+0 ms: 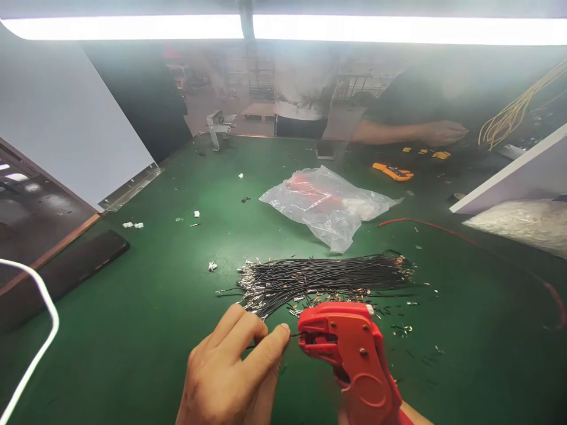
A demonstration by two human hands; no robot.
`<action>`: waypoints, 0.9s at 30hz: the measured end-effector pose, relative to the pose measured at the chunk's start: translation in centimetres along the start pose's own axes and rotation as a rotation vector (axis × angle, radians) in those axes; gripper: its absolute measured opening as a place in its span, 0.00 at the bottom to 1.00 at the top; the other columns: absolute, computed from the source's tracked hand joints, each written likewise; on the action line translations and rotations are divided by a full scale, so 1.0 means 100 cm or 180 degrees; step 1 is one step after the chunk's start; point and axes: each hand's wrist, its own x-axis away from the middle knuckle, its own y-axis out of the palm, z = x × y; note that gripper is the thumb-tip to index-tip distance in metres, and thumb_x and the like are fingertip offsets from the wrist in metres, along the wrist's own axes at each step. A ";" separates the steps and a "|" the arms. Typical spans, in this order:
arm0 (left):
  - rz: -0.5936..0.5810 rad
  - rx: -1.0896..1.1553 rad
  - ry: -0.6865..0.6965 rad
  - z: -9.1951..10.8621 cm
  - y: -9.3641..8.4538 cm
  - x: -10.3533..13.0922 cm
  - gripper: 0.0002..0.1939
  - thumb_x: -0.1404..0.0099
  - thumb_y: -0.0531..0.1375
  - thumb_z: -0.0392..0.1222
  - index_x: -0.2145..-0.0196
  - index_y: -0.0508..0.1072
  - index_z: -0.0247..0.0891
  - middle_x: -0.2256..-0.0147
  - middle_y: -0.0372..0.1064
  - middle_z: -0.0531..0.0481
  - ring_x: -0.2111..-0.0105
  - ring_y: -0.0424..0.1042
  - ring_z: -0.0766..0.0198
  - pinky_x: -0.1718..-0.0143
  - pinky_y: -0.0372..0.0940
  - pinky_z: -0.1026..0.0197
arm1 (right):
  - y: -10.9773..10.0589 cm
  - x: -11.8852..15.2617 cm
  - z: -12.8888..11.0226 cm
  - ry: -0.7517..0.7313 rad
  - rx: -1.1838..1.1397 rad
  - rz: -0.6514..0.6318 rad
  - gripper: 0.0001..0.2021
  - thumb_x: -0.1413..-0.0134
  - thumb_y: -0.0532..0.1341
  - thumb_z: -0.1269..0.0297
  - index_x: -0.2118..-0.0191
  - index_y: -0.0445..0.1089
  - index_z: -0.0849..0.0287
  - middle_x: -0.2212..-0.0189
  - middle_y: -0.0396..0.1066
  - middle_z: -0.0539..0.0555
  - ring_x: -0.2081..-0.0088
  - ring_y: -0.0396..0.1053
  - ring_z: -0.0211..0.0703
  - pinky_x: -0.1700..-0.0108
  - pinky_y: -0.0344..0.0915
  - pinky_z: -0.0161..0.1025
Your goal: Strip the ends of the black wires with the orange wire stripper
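My left hand [230, 372] is closed, thumb and fingers pinching a thin black wire [293, 336]. The wire's end reaches the jaws of a red wire stripper [365, 360] at the lower right. My right hand [415, 414] grips the stripper's handles; the tool hides nearly all of its fingers. Just beyond both hands lies a bundle of black wires [328, 274], with metal terminals at the left ends and bare copper showing at the right ends. Scraps of insulation and copper [401, 330] are strewn beside the stripper.
A clear plastic bag [330, 206] with red contents lies behind the bundle. An orange tool [393, 172] and a red wire [443, 229] are at the right. At the left are a white cable [48, 301] and a dark elongated object [75, 274]. Another person's arm [411, 131] rests across the far side.
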 end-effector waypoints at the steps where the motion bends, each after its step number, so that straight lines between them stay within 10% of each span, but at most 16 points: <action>1: 0.0009 -0.0030 0.0024 0.000 0.000 0.000 0.16 0.36 0.61 0.22 0.54 0.74 0.37 0.72 0.65 0.52 0.72 0.59 0.66 0.76 0.57 0.66 | -0.002 -0.014 0.001 -0.0017 -0.0021 -0.0005 0.15 0.33 0.63 0.58 0.46 0.71 0.59 0.50 0.75 0.57 0.56 0.76 0.49 0.56 0.77 0.50; 6: 0.0291 -0.0134 -0.0193 0.001 -0.002 0.001 0.16 0.36 0.62 0.23 0.54 0.75 0.37 0.70 0.66 0.51 0.70 0.62 0.67 0.74 0.60 0.67 | -0.014 -0.062 0.010 -0.0091 -0.0045 -0.0058 0.26 0.35 0.57 0.40 0.49 0.71 0.59 0.61 0.76 0.55 0.66 0.75 0.45 0.66 0.74 0.43; 10: 0.0362 -0.0262 -0.0285 0.003 0.004 0.004 0.14 0.35 0.61 0.24 0.56 0.75 0.38 0.67 0.66 0.51 0.70 0.63 0.68 0.72 0.61 0.69 | -0.011 -0.036 0.011 -0.0296 0.0181 -0.0159 0.40 0.52 0.54 0.22 0.56 0.73 0.58 0.78 0.69 0.50 0.76 0.71 0.46 0.76 0.67 0.39; 14: 0.0348 -0.0375 -0.0205 0.008 0.013 0.007 0.14 0.36 0.60 0.23 0.57 0.76 0.38 0.66 0.65 0.51 0.71 0.62 0.69 0.75 0.57 0.70 | -0.002 0.016 -0.008 -0.1109 0.0871 0.0562 0.27 0.39 0.59 0.42 0.38 0.59 0.45 0.56 0.71 0.53 0.57 0.70 0.49 0.53 0.67 0.45; 18: 0.0271 -0.0447 -0.0009 0.012 0.019 0.011 0.13 0.36 0.61 0.25 0.57 0.76 0.40 0.67 0.64 0.52 0.72 0.63 0.70 0.77 0.58 0.71 | 0.001 0.038 -0.030 -0.1261 0.2090 0.1666 0.15 0.34 0.58 0.54 0.43 0.62 0.40 0.55 0.69 0.51 0.52 0.66 0.51 0.46 0.63 0.46; 27: 0.0311 -0.0501 0.0000 0.013 0.022 0.015 0.12 0.35 0.62 0.26 0.55 0.74 0.38 0.70 0.72 0.53 0.75 0.66 0.70 0.77 0.61 0.71 | 0.037 0.005 -0.051 -0.0270 0.0340 0.0892 0.37 0.56 0.68 0.39 0.44 0.72 0.58 0.66 0.75 0.59 0.65 0.72 0.55 0.60 0.69 0.50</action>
